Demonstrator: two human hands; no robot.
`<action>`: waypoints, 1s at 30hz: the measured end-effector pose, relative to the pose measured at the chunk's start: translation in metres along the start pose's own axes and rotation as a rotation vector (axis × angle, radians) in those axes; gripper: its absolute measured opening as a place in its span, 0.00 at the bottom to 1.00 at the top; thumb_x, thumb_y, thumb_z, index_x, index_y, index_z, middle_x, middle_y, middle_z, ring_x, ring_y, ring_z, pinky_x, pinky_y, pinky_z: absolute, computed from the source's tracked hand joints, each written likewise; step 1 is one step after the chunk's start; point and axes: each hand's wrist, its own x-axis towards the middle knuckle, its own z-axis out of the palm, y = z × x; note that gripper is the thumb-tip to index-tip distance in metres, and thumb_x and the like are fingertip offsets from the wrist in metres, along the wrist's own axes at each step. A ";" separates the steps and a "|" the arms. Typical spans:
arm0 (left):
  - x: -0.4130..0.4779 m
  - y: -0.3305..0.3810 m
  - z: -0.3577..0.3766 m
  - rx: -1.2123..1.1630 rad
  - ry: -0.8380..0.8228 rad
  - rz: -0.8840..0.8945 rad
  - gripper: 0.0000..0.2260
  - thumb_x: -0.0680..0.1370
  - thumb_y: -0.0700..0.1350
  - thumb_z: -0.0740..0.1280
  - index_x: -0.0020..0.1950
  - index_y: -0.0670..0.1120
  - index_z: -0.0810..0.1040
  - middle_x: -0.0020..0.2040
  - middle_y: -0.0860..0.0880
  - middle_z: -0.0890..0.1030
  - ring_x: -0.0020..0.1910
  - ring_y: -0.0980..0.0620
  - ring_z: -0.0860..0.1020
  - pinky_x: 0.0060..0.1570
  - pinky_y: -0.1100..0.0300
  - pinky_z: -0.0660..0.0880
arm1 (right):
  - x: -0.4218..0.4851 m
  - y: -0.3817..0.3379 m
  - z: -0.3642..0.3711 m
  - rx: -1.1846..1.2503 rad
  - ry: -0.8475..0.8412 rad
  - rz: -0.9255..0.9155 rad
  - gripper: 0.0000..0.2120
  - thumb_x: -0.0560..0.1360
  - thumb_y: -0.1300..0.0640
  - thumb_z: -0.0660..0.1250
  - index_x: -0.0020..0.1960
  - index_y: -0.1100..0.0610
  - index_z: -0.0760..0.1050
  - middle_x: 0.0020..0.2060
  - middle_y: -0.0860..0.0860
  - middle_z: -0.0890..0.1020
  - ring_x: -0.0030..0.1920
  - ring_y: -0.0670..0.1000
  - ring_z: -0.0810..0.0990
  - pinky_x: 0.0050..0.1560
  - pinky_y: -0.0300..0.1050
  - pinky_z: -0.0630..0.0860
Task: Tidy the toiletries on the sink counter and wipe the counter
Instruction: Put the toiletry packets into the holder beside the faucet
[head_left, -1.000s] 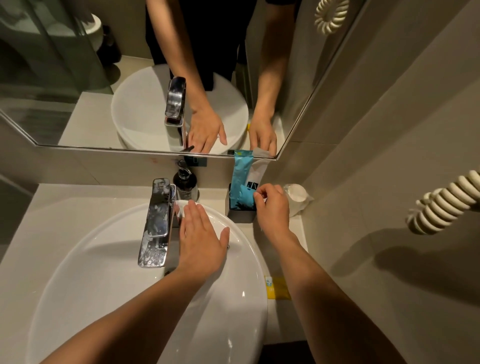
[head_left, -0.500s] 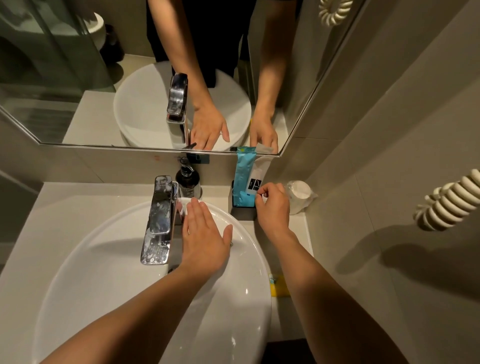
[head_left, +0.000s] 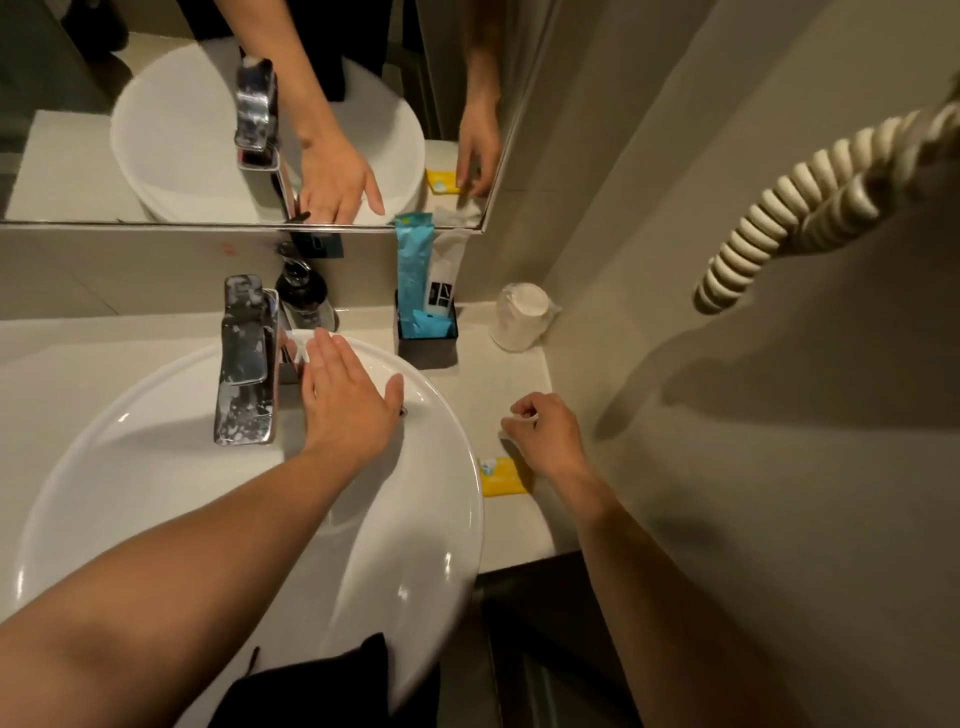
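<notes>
Yellow sachet (head_left: 503, 476) lies flat on the counter (head_left: 511, 371) just right of the basin (head_left: 436, 519). Right hand (head_left: 545, 434) hovers above it, fingers curled, holding nothing afaict. Left hand (head_left: 348, 397) flat on the basin rim, empty. Sachet's prob light, crinkly, slippery, so pinch an edge.

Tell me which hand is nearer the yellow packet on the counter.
Right. The right hand hovers just above the yellow packet; the left hand lies flat on the sink rim by the faucet.

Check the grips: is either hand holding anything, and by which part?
Left hand lies flat on the white basin rim, over something white; no grip visible. Right hand is curled above the small yellow packet; contents cannot be told.
</notes>
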 end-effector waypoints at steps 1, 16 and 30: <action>-0.001 0.001 0.000 -0.007 -0.001 0.002 0.42 0.82 0.65 0.51 0.82 0.35 0.42 0.83 0.34 0.44 0.82 0.38 0.45 0.80 0.43 0.46 | -0.007 0.009 0.003 -0.012 -0.030 0.023 0.09 0.73 0.54 0.75 0.51 0.51 0.79 0.50 0.48 0.77 0.50 0.49 0.80 0.44 0.33 0.71; -0.006 0.004 -0.003 -0.003 -0.018 0.012 0.41 0.82 0.64 0.50 0.82 0.36 0.41 0.83 0.35 0.42 0.83 0.39 0.43 0.80 0.44 0.44 | -0.038 0.034 0.028 -0.263 -0.178 -0.056 0.16 0.75 0.56 0.75 0.61 0.52 0.76 0.59 0.52 0.77 0.56 0.55 0.77 0.55 0.50 0.77; -0.010 0.004 0.000 -0.020 -0.027 0.023 0.42 0.82 0.65 0.50 0.82 0.36 0.39 0.83 0.36 0.40 0.83 0.40 0.41 0.80 0.45 0.43 | -0.024 -0.016 -0.010 0.037 0.012 -0.111 0.06 0.85 0.48 0.58 0.60 0.45 0.72 0.52 0.50 0.79 0.49 0.50 0.79 0.49 0.48 0.79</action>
